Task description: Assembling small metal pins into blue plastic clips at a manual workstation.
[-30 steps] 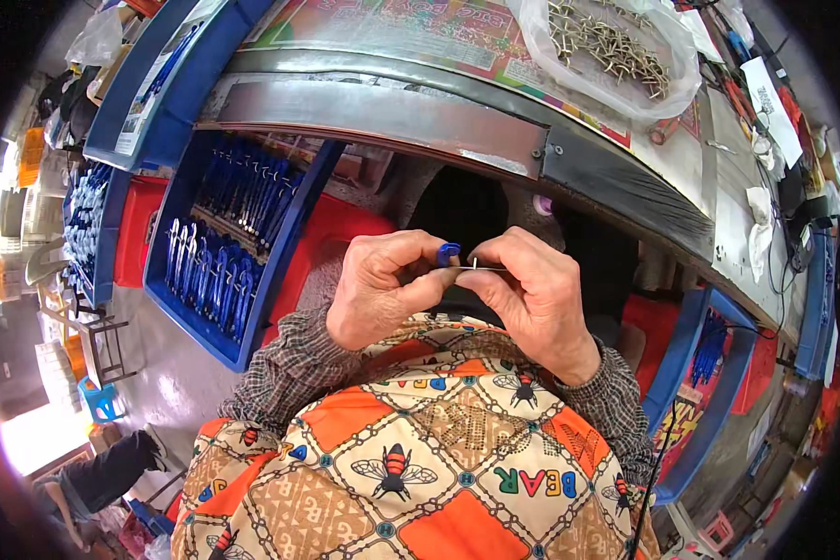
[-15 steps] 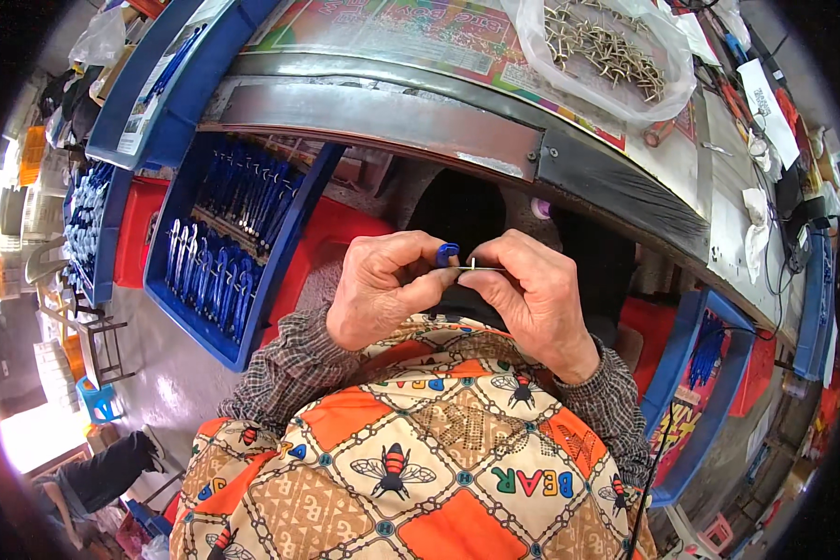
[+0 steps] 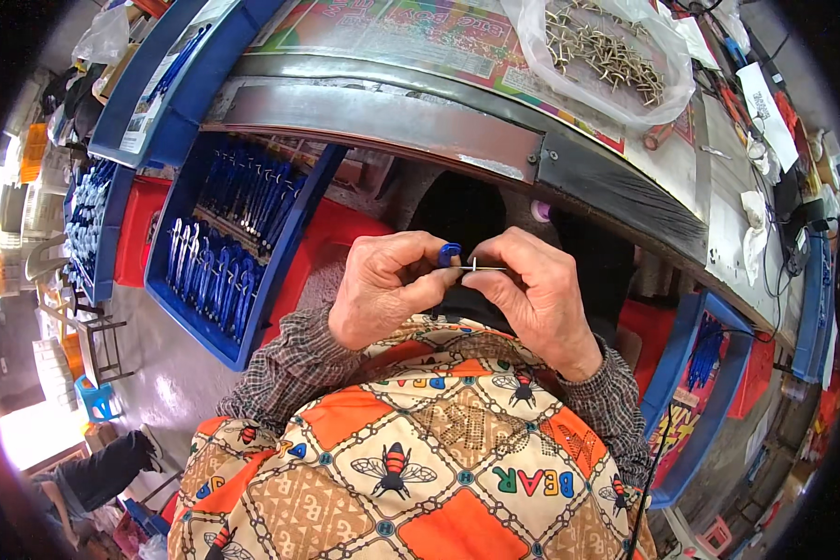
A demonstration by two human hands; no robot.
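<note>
Just past my lap, both hands meet over a slim metal tool with a blue end [image 3: 449, 253]. My left hand [image 3: 387, 285] is closed, thumb and forefinger pinching near the blue end. From there a thin metal shaft [image 3: 488, 269] runs right, with a short upright metal pin [image 3: 474, 264] standing at it. My right hand [image 3: 537, 294] is closed too, its forefinger and thumb pinching around the pin and shaft. The fingertips hide part of the grip, and the tool's exact kind is too small to make out.
A metal-edged workbench [image 3: 392, 112] spans the far side, carrying a clear plastic bag [image 3: 523, 28] of small metal pieces [image 3: 607, 56]. Left stands a blue tray [image 3: 280, 313] of blue-handled tools [image 3: 215, 280]; another blue tray [image 3: 745, 359] is at right. A person's leg [image 3: 112, 467] shows lower left.
Both hands stay in nearly the same place. The right hand has shifted very slightly, and a little more of the shaft and pin shows between the fingertips.
</note>
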